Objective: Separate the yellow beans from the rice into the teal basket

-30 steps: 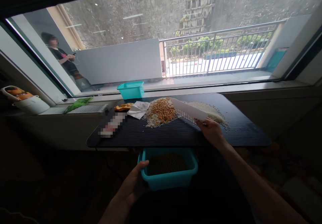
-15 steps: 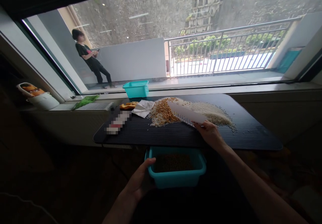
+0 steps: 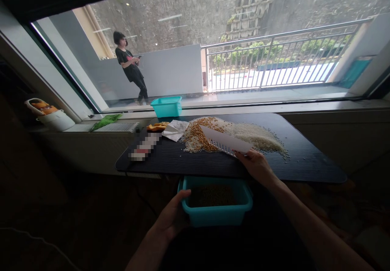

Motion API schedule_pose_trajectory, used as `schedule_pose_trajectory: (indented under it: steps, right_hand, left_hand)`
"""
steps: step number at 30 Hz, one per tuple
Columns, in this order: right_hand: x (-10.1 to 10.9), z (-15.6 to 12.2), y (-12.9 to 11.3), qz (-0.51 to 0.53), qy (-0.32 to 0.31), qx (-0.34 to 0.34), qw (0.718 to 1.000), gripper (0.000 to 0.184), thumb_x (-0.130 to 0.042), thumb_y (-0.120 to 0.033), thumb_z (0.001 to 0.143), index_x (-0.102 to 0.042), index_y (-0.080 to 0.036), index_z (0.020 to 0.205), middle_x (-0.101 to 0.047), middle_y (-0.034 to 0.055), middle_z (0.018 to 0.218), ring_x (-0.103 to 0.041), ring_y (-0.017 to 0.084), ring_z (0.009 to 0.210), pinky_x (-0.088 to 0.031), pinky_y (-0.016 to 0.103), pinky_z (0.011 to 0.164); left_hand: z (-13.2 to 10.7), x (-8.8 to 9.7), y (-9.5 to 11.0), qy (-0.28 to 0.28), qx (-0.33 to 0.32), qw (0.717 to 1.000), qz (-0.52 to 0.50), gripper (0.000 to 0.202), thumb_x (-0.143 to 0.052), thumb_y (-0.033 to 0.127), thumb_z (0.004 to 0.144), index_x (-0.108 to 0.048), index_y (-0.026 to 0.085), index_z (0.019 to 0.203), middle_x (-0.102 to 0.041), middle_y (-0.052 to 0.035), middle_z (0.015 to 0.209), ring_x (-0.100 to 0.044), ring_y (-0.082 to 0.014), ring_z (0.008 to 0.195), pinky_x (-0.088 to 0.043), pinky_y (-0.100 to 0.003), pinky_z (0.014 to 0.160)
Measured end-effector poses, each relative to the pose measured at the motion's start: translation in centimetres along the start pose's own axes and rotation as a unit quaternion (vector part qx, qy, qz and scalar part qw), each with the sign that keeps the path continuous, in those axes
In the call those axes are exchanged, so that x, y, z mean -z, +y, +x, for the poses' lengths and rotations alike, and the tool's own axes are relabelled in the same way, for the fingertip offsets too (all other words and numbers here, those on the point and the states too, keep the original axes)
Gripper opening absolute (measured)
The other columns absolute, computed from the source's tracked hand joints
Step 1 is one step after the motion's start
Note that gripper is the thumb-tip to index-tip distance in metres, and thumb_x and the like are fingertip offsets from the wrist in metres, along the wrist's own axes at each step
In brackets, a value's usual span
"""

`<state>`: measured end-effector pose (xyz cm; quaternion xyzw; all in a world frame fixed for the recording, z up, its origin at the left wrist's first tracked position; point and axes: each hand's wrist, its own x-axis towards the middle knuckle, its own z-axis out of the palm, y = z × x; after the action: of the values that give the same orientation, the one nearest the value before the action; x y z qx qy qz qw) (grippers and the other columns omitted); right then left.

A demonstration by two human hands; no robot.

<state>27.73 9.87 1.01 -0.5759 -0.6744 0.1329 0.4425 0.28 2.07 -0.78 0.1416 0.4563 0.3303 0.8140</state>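
nearest the camera, the person's left hand (image 3: 172,218) grips the left wall of a teal bin (image 3: 217,218). the thumb lies over the rim and the other fingers are curled out of sight on the outer side. the bin is held just below the near edge of the black table (image 3: 304,165), and a layer of brownish beans covers its bottom.

above it, the right hand (image 3: 257,165) reaches over the table edge, fingers closed round the near end of a white slotted scraper (image 3: 227,143). the scraper stands tilted on its toothed edge, running away to the left, with its far end against a heap of yellow beans (image 3: 202,135). the beans are mixed at their fringe with white rice (image 3: 256,137), which spreads off to the right behind the scraper.

left of the heap lie a crumpled white paper (image 3: 175,129) and some orange peel (image 3: 157,126). a blurred packet (image 3: 143,149) sits nearer the table's left end.

on the sill beyond stands a second teal tub (image 3: 167,106). a green cloth (image 3: 105,121) and a white appliance (image 3: 53,118) sit further left. outside the window, another person (image 3: 131,66) in dark clothes stands on the balcony, left of a metal railing (image 3: 274,59).
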Motion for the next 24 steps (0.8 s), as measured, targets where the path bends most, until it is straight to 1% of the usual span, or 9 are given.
schedule_pose_trajectory:
  steps: [6, 10, 12, 14, 16, 19, 24]
  right_hand:
    - [0.2, -0.4, -0.7, 0.018, -0.004, -0.013, 1.000, 0.030, -0.055, -0.039, 0.077, -0.071, -0.016, 0.086, -0.069, 0.0054, 0.083, -0.063, 0.021, 0.075, -0.048, 0.027, 0.064]
    - [0.6, -0.5, -1.0, 0.080, 0.019, -0.052, 0.995, 0.031, -0.057, -0.042, 0.073, -0.070, -0.016, 0.085, -0.070, 0.0057, 0.081, -0.062, 0.021, 0.072, -0.048, 0.028, 0.063]
    - [0.9, -0.5, -1.0, 0.127, 0.041, -0.090, 0.987, 0.033, -0.058, -0.044, 0.071, -0.069, -0.016, 0.085, -0.069, 0.0059, 0.078, -0.061, 0.020, 0.068, -0.048, 0.029, 0.060]
    - [1.2, -0.4, -0.9, 0.166, 0.066, -0.124, 0.976, 0.032, -0.059, -0.045, 0.070, -0.068, -0.016, 0.079, -0.069, 0.0063, 0.078, -0.059, 0.018, 0.065, -0.047, 0.028, 0.056]
    - [1.4, -0.4, -0.8, 0.195, 0.090, -0.145, 0.966, 0.030, -0.059, -0.045, 0.070, -0.066, -0.016, 0.075, -0.068, 0.0066, 0.081, -0.057, 0.017, 0.065, -0.046, 0.026, 0.054]
    - [1.4, -0.4, -0.6, 0.238, 0.104, -0.155, 0.953, 0.029, -0.059, -0.045, 0.070, -0.064, -0.017, 0.073, -0.066, 0.0063, 0.083, -0.054, 0.015, 0.063, -0.044, 0.024, 0.049]
    - [1.1, -0.3, -0.2, 0.291, 0.103, -0.163, 0.937, 0.029, -0.060, -0.046, 0.069, -0.061, -0.017, 0.070, -0.064, 0.0049, 0.082, -0.045, 0.010, 0.052, -0.038, 0.023, 0.043]
  left_hand:
    - [0.0, 0.1, -0.1, 0.005, 0.001, 1.000, 0.003, 0.053, -0.059, 0.039, 0.073, -0.048, 0.017, 0.120, -0.066, -0.0075, 0.098, -0.060, -0.0239, 0.094, -0.048, -0.033, 0.076]
    - [-0.1, 0.0, -0.3, 0.011, -0.001, 1.000, 0.000, 0.052, -0.059, 0.039, 0.073, -0.049, 0.016, 0.119, -0.066, -0.0073, 0.097, -0.060, -0.0239, 0.094, -0.048, -0.033, 0.077]
    - [-0.1, -0.1, -0.5, 0.011, -0.003, 1.000, -0.007, 0.052, -0.059, 0.038, 0.073, -0.048, 0.016, 0.119, -0.066, -0.0073, 0.096, -0.061, -0.0240, 0.093, -0.048, -0.033, 0.077]
    - [-0.1, -0.3, -0.7, 0.003, -0.001, 1.000, -0.018, 0.052, -0.059, 0.038, 0.073, -0.048, 0.016, 0.119, -0.066, -0.0074, 0.096, -0.061, -0.0241, 0.092, -0.047, -0.034, 0.077]
    - [0.1, -0.4, -1.0, -0.005, 0.003, 1.000, -0.028, 0.052, -0.059, 0.038, 0.073, -0.048, 0.017, 0.119, -0.066, -0.0077, 0.096, -0.061, -0.0241, 0.091, -0.047, -0.035, 0.077]
    - [0.5, -0.6, -1.3, -0.003, 0.002, 0.999, -0.032, 0.053, -0.059, 0.038, 0.072, -0.047, 0.018, 0.119, -0.066, -0.0074, 0.097, -0.062, -0.0236, 0.090, -0.047, -0.035, 0.077]
    - [0.4, -1.1, -1.8, -0.002, -0.006, 1.000, -0.031, 0.054, -0.060, 0.039, 0.072, -0.046, 0.018, 0.119, -0.065, -0.0067, 0.097, -0.062, -0.0222, 0.088, -0.047, -0.033, 0.077]
